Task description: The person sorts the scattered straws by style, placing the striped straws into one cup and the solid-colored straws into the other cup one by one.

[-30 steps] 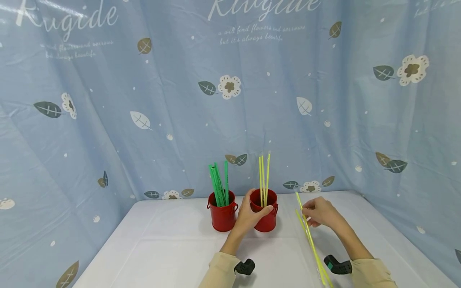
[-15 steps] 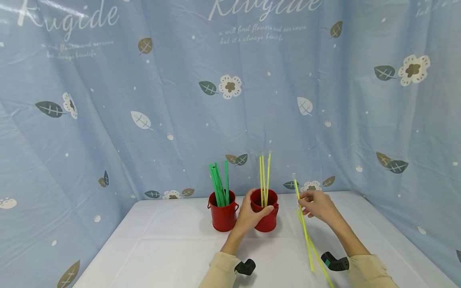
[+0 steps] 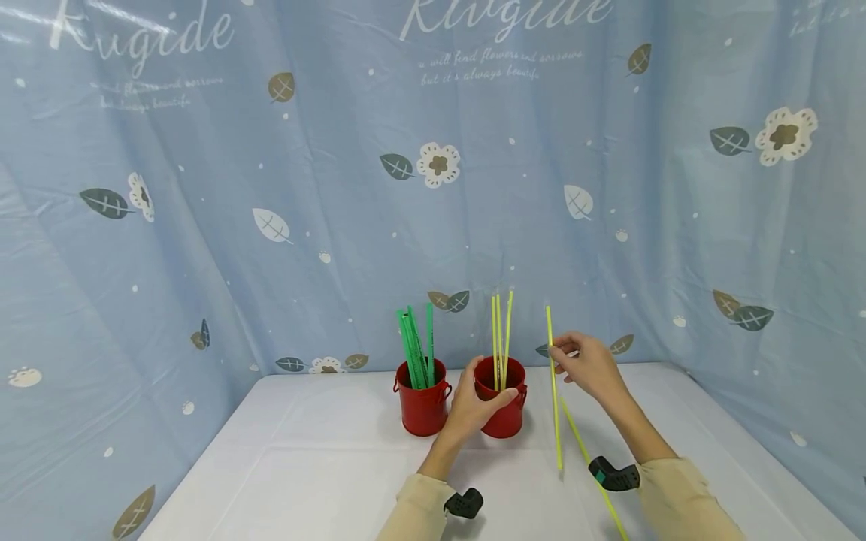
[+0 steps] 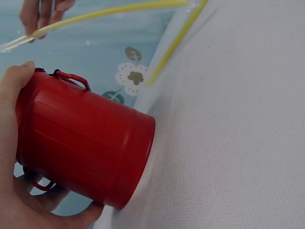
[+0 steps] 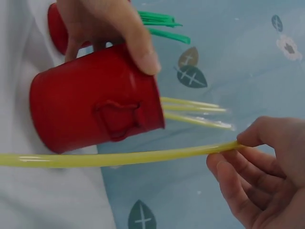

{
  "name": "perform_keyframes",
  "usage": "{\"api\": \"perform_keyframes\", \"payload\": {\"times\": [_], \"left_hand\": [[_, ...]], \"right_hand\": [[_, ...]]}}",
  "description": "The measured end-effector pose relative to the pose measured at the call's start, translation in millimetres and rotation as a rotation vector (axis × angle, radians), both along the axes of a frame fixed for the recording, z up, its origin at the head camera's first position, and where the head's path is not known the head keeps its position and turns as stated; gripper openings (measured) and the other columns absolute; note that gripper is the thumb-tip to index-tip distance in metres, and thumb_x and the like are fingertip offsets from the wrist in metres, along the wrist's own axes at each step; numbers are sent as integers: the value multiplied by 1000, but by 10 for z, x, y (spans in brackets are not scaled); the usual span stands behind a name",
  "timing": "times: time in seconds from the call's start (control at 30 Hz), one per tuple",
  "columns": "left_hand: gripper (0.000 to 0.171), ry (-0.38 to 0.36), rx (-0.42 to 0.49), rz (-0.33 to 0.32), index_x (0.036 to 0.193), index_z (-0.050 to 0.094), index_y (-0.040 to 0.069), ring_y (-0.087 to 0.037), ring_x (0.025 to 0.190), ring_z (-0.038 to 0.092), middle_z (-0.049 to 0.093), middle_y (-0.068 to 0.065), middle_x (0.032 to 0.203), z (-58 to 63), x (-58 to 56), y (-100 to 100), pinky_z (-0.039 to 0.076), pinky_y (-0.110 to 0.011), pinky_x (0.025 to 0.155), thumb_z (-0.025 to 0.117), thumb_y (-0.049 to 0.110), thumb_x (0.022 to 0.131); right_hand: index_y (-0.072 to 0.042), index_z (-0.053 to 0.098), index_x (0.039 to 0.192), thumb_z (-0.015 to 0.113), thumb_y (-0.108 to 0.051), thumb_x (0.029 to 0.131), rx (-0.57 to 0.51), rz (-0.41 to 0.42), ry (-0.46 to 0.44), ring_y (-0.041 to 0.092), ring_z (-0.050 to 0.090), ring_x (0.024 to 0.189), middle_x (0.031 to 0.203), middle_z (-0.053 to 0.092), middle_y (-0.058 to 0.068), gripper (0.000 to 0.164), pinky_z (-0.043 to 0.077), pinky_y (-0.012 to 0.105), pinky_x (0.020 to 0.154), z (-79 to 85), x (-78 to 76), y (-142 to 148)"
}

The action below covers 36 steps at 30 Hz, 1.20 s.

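My left hand grips a red bucket near its rim, thumb on the near side and fingers around the far side. Several thin yellow straws stand in this bucket. To its right, my right hand pinches another yellow straw, in a clear wrapper, between thumb and fingertips near its upper part. This straw hangs nearly upright beside the bucket; in the right wrist view it runs past the bucket's side. A further yellow straw lies slanting on the table below the right hand.
Left of the gripped bucket stands a second red bucket holding several green straws. Both buckets are near the back edge of the white-covered table. A blue patterned curtain hangs behind and along the sides.
My right hand has lifted one yellow straw off the other and moved up and left with it, turning it more upright. The left hand has stayed on the bucket.
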<state>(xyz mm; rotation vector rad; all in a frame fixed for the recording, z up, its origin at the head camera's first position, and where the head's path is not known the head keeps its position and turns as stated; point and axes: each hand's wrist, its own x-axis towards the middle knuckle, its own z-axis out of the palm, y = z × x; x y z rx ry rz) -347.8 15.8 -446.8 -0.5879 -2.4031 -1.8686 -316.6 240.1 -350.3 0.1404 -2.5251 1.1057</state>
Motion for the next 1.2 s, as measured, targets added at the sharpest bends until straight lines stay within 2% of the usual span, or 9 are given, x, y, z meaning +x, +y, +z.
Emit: {"api": "perform_keyframes", "payload": {"times": [0.43,0.67,0.93,1.2], "left_hand": [[87,-4,-3,9,151,27,30,-16,128,46,45,6,142,-30,-17,0,52,-44,98,73,54,81],[90,-9,-8,16,152,27,26,-17,128,46,45,6,142,-15,-11,0,53,-43,97,73,54,81],[87,-6,-11,13,150,28,31,-17,128,46,46,6,141,-32,-20,2,54,-43,95,74,54,80],[88,-8,2,9,151,27,28,-17,128,46,46,5,141,-19,-9,0,53,-43,96,74,53,80]], "right_hand": [[-3,67,114,63,-25,96,15,-1,95,22,71,71,94,71,14,29,56,25,54,242,-62,-125],[-2,66,116,62,-26,97,-13,7,173,30,72,76,98,72,17,31,58,28,55,387,-86,-182],[-3,67,115,63,-28,96,23,19,226,17,70,68,97,73,15,31,55,23,53,619,-108,-260],[-4,68,116,62,-28,97,2,46,255,23,72,73,97,73,14,31,57,27,54,794,-156,-356]]}}
